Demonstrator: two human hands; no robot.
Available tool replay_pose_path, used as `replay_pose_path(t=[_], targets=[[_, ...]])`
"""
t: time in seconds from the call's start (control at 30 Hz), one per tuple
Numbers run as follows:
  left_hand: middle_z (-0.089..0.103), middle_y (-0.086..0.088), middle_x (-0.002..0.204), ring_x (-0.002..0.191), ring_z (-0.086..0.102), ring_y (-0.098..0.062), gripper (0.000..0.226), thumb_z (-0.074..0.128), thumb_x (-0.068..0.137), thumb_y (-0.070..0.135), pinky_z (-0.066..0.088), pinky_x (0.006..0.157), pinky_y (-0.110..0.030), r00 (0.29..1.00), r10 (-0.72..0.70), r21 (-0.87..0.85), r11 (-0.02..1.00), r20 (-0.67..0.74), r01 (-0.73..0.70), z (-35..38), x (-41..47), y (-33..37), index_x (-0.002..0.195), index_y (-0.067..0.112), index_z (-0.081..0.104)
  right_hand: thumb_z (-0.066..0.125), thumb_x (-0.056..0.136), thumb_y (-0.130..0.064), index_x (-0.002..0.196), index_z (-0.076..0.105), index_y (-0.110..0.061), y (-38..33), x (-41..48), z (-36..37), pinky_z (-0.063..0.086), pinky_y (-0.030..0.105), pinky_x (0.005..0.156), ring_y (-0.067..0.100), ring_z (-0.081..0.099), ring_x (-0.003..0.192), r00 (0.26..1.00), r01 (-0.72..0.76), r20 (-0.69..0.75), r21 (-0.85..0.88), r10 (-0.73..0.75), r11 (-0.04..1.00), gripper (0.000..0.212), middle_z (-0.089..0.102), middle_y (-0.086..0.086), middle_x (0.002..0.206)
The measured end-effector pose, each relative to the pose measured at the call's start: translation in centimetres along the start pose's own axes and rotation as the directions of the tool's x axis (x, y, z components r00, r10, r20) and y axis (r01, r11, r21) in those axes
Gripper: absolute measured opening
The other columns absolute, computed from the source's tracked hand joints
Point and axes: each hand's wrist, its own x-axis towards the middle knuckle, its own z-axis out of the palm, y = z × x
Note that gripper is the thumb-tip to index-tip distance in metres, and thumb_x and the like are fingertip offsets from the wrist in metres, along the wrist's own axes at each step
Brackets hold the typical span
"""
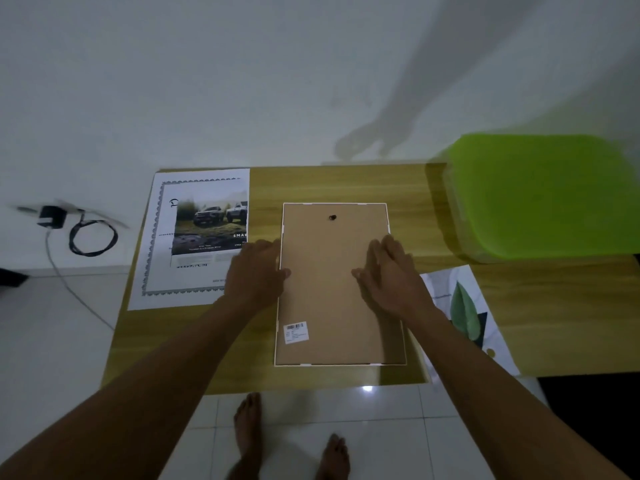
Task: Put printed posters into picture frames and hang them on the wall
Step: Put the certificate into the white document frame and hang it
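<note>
Wooden table (346,183), inspected from above. Picture frame (332,289) lies face down at centre (backing board uppermost). Truck poster (194,237) flat at 9 o'clock. Leaf poster (464,306) at 4 o'clock. Green plastic container (540,195) at 2 o'clock.

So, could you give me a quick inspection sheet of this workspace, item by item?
Surface: wooden table, set against the wall.
Job's things: frame lying face down, backing up; car poster to its left; leaf poster to its right.
Clutter: green bin, far right of the table.
Hands: left hand rests on the frame's left edge; right hand lies flat on the backing.
Cables: black plug and looped cable, left of the table.
Surroundings: white wall, tiled floor, bare feet.
</note>
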Motion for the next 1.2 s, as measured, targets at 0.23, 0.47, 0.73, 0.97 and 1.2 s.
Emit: replay_pose_path(t=[0.23,0.47,0.73,0.97,1.2], targets=[[0.006,-0.006,0.163,0.148,-0.010,-0.035,0.064,0.039,0.100,0.039,0.000,0.116,-0.063,0.975,0.111,0.340,0.925,0.192,-0.172,0.3,2.7,-2.1,0.154,0.019,0.011,0.042,0.097,-0.045,0.140,0.038,-0.012,-3.5,6.5,-0.3,0.024,0.063,0.108,0.032,0.023,0.142,0.980,0.160,-0.091,-0.163,-0.177,0.974,0.054,0.031,0.016,0.152],[0.005,0.000,0.163,0.149,-0.006,-0.032,0.066,0.039,0.101,0.038,0.001,0.112,-0.069,0.939,0.093,0.257,0.949,0.331,-0.184,0.0,4.3,-2.4,0.155,0.020,0.005,0.044,0.098,-0.038,0.115,0.058,-0.020,-4.4,9.6,2.1,0.022,0.064,0.107,0.027,0.035,0.134,0.976,0.105,-0.178,-0.112,-0.124,0.988,0.028,0.049,0.007,0.129],[0.004,0.000,0.163,0.150,0.003,-0.027,0.078,0.044,0.099,0.039,0.004,0.113,-0.068,0.931,0.079,0.194,0.968,0.357,-0.157,-0.4,4.5,-2.3,0.154,0.022,-0.008,0.037,0.098,-0.023,0.110,0.061,-0.014,-5.0,10.6,2.7,0.022,0.064,0.108,0.030,0.041,0.132,0.974,0.038,-0.219,-0.114,-0.062,0.993,0.028,0.059,0.010,0.127],[0.006,0.000,0.163,0.150,0.006,-0.026,0.078,0.044,0.098,0.044,0.006,0.113,-0.068,0.924,0.070,0.245,0.954,0.375,-0.172,-0.7,4.9,-1.9,0.154,0.023,-0.006,0.050,0.098,-0.032,0.111,0.065,-0.022,-3.5,10.6,1.6,0.021,0.053,0.112,0.023,0.028,0.146,0.960,0.102,-0.256,-0.060,-0.114,0.993,0.022,0.054,0.002,0.142],[0.007,0.001,0.163,0.150,0.006,-0.025,0.078,0.045,0.098,0.046,0.005,0.113,-0.068,0.911,0.051,0.246,0.955,0.408,-0.164,-1.0,5.2,-1.9,0.154,0.026,-0.006,0.043,0.100,-0.020,0.104,0.056,-0.012,-4.1,11.0,1.2,0.020,0.065,0.108,0.033,0.038,0.135,0.974,0.115,-0.194,-0.033,-0.119,0.993,0.016,0.062,0.008,0.113]])
